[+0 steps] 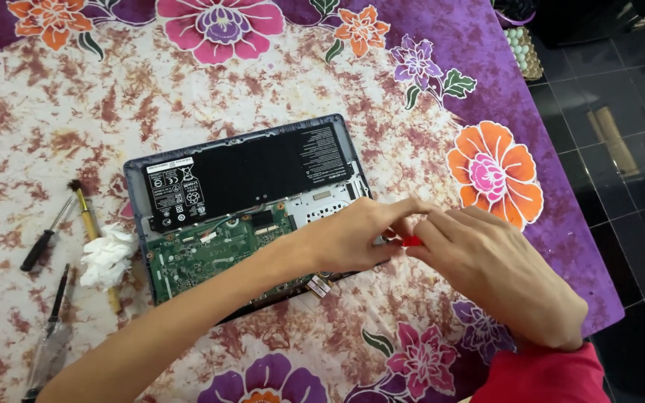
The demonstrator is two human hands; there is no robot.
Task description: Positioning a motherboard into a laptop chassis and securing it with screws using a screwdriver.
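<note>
Mostly, both hands, left hand [349,239] and right hand [487,269], are pinching and hiding a small red thing [411,241] beside the open laptop [188,257], whose black battery [251,175] is carrying white labels.

One opened laptop [251,205]; two screwdrivers [42,242]; one brush [87,216]; one crumpled tissue [106,255]; two hands [345,239].

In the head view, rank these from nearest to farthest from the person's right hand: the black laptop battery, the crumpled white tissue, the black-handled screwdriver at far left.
1. Black laptop battery, up-left of the right hand.
2. Crumpled white tissue, left of the laptop.
3. Black-handled screwdriver, at the far left.
</note>
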